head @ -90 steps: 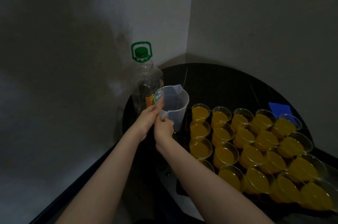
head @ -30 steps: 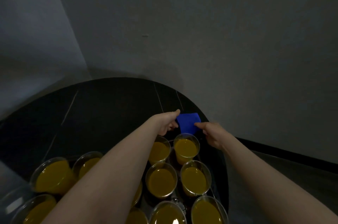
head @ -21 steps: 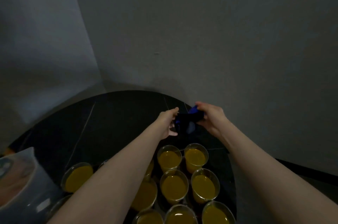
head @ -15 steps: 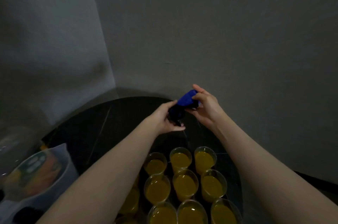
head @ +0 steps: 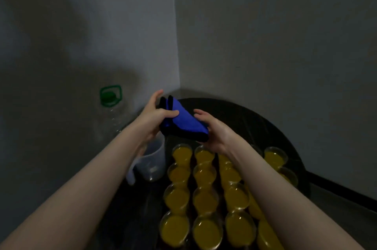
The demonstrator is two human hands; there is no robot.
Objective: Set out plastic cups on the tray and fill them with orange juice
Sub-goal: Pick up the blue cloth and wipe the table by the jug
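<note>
Plastic cups point(head: 205, 174) brimful of orange juice, rowed beneath both hands' fingers point(head: 171, 114) clasping a blue cloth point(head: 184, 123).

Both hands holding a blue cloth point(head: 184, 122) over juice-filled cups point(head: 205, 198), jug point(head: 152, 160) beside

Just one camera here, strapped to the person's head, looking forward and down into the wall corner point(head: 177, 78). It sits close above the black counter point(head: 255, 125) that runs up to that corner, near enough that both forearms stretch in from the bottom edge toward it. Wide-angle, so edges bend.
</note>
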